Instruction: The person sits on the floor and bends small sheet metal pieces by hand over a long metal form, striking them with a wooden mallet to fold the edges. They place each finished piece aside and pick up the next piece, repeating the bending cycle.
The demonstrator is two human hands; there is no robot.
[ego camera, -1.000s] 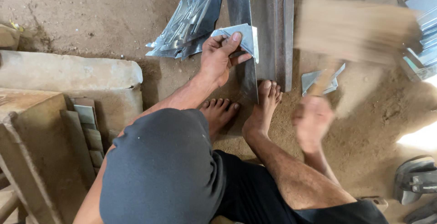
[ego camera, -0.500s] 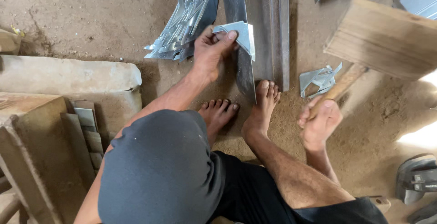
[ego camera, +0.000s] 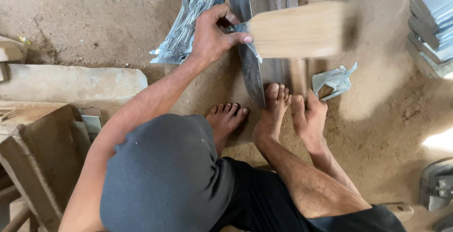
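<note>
Now the left hand (ego camera: 212,36) pins a metal piece (ego camera: 243,27) on the steel bar (ego camera: 250,71), steadying it; the right hand (ego camera: 309,119) grips the wooden mallet (ego camera: 297,29).

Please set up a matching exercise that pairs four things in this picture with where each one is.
Things:
1. wooden mallet
2. left hand
3. right hand
4. stack of cut metal pieces

Places:
a. on the mallet handle, beside the foot
b. on the ground left of the left hand
c. pressing a metal piece onto the steel bar
d. head blurred over the bar

Pairs: 1-d, 2-c, 3-a, 4-b
</note>
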